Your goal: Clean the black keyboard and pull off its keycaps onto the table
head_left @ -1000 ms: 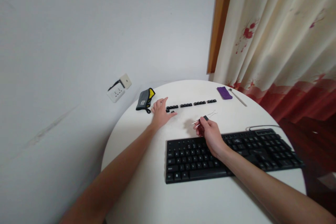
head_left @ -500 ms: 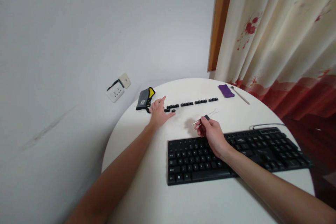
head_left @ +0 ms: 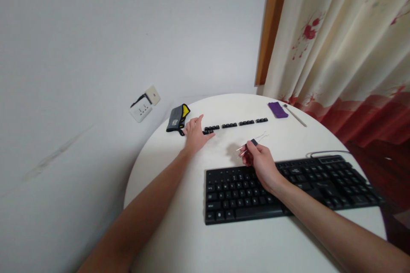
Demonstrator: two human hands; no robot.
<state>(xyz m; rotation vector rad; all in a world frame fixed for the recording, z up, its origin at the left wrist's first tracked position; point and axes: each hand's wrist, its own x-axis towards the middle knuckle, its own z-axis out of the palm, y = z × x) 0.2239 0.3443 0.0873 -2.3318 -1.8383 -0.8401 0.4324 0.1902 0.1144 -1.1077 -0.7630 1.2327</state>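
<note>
My left hand (head_left: 194,137) rests on the table with its fingers spread and its thumb beside a short second row of black keycaps (head_left: 210,132). Part of that row is hidden behind the hand. Just beyond it runs a longer line of keycaps (head_left: 229,125), set in several small groups. Held over the top edge of a black keyboard (head_left: 243,213), my right hand (head_left: 261,160) is closed on a wire keycap puller (head_left: 254,141), its dark handle between the fingers and thin wires sticking out at both ends. Several upper-left key positions on the keyboard look bare.
A grey and yellow pouch (head_left: 176,118) lies at the table's far left edge, near the wall socket (head_left: 141,108). At the far right are a purple cloth (head_left: 278,110) and a thin brush-like stick (head_left: 296,116). The keyboard's cable (head_left: 326,152) loops behind it on the round white table (head_left: 256,247).
The loose keycap by my left thumb has shifted left and now sits against the others in the short row. My right hand has stayed nearly still with the keycap puller.
</note>
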